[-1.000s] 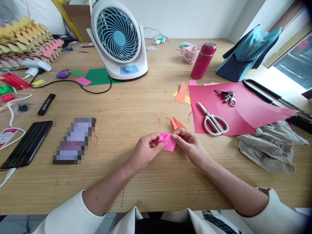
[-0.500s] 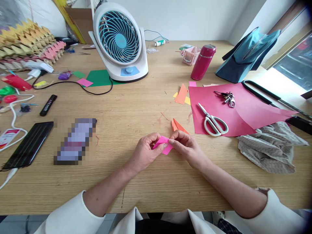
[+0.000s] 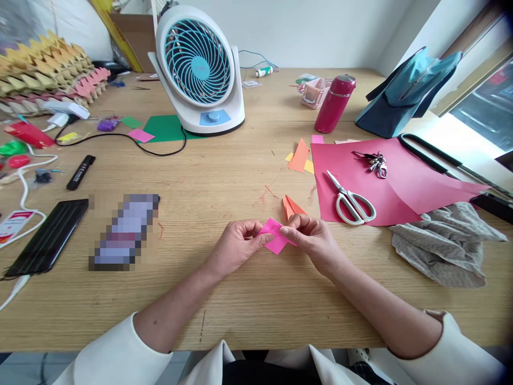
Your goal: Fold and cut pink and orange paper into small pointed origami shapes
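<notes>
A small piece of bright pink paper (image 3: 276, 244) with creases in it is held just above the wooden table. My left hand (image 3: 244, 243) pinches its left side between thumb and fingers. On the paper's right side, my right hand (image 3: 310, 238) grips it with thumb and bent fingers. Right behind my right fingers lies a folded orange paper (image 3: 294, 206), its near part covered by that hand. Farther back, another orange piece (image 3: 298, 156) rests across a yellow strip (image 3: 309, 166).
Scissors (image 3: 352, 203) and keys (image 3: 377, 163) lie on a large red sheet (image 3: 417, 187) at right, beside a grey cloth (image 3: 444, 246). A magenta flask (image 3: 335, 104) and a fan (image 3: 200, 69) stand behind. Left are a blurred-out phone (image 3: 126, 230), a black device (image 3: 48, 235) and a marker (image 3: 80, 172).
The pink paper has been turned and spread, so more of its face shows now. Both hands keep their pinch, and their fingers have shifted slightly.
</notes>
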Demonstrator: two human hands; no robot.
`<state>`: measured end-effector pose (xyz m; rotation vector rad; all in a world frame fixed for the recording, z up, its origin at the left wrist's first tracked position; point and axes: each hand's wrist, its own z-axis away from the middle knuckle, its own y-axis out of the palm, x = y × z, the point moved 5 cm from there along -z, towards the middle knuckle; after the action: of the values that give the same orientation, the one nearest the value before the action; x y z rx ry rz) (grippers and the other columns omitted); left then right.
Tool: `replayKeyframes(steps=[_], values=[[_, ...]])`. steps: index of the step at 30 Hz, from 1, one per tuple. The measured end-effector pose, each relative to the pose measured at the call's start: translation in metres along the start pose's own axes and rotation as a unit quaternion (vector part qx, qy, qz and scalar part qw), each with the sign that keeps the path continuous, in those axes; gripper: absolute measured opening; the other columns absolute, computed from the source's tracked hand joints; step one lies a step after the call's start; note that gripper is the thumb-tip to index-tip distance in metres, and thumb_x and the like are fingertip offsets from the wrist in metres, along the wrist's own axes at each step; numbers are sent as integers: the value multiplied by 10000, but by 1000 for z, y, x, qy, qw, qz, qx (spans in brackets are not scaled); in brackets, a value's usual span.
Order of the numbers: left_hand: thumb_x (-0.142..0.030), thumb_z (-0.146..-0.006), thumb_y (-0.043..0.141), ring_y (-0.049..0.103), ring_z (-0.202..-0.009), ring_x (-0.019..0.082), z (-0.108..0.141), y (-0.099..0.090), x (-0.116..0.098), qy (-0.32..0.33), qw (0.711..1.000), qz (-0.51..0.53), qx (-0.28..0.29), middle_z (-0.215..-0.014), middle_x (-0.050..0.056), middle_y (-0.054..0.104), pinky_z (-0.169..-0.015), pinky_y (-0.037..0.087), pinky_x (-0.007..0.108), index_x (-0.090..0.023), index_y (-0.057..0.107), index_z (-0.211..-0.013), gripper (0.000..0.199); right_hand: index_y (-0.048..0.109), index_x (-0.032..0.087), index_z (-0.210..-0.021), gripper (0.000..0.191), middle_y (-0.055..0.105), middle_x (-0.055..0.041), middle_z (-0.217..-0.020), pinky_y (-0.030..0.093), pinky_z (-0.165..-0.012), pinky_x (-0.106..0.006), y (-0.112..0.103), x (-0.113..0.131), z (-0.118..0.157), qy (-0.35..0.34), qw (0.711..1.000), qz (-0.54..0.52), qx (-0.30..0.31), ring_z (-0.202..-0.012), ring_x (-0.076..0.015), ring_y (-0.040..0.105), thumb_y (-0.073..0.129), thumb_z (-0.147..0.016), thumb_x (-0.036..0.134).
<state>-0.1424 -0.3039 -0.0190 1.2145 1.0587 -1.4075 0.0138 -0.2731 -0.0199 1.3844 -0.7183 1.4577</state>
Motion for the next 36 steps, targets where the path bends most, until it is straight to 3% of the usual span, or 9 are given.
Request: replayKeyframes(steps=[4, 8, 14, 24, 31, 36], values=[[-438, -773, 765, 429, -608, 82, 0, -2, 1, -9, 1000, 15, -4, -640, -35, 520, -590, 351, 216, -126, 647, -708, 340, 541, 172, -570, 444, 473, 51, -533, 296, -524, -235, -2, 0, -2, -7, 1000, -9, 2, -531, -73, 378, 845, -693, 471], [-421, -792, 751, 481, -637, 97, 0, -2, 3, -5, 1000, -3, 3, -664, -19, 554, -623, 393, 225, -134, 616, -688, 334, 600, 181, -691, 400, 549, 36, -614, 358, -553, -243, 2, -2, -2, 4, 999, 0, 45, -571, -92, 443, 843, -686, 498], [-370, -816, 738, 578, -710, 124, 0, -2, 1, 23, 1000, -17, -1, -767, 3, 652, -669, 464, 226, -152, 685, -830, 225, 595, 182, -741, 393, 580, 16, -685, 399, -598, -252, 9, -7, 0, -2, 996, 19, 88, -633, -109, 490, 781, -755, 528], [-399, -836, 703, 507, -622, 95, 0, 0, 0, 28, 998, -59, -11, -666, -29, 571, -588, 416, 206, -151, 631, -731, 279, 579, 189, -717, 347, 488, 48, -605, 335, -516, -244, 7, 1, 5, -47, 996, 64, 44, -544, -91, 383, 749, -805, 479], [-383, -834, 688, 499, -611, 101, 3, 0, -2, 16, 995, -98, -19, -667, -16, 572, -571, 400, 218, -146, 615, -720, 273, 594, 196, -771, 313, 563, 20, -700, 365, -558, -253, 9, -3, 7, -64, 995, 56, 45, -612, -113, 461, 787, -781, 442], [-396, -842, 678, 489, -609, 98, 2, 2, -3, 26, 995, -99, -15, -660, -23, 559, -575, 399, 217, -154, 594, -697, 295, 576, 194, -725, 353, 489, 34, -624, 336, -535, -256, 6, 4, 7, -67, 993, 89, 35, -571, -110, 405, 725, -827, 498]])
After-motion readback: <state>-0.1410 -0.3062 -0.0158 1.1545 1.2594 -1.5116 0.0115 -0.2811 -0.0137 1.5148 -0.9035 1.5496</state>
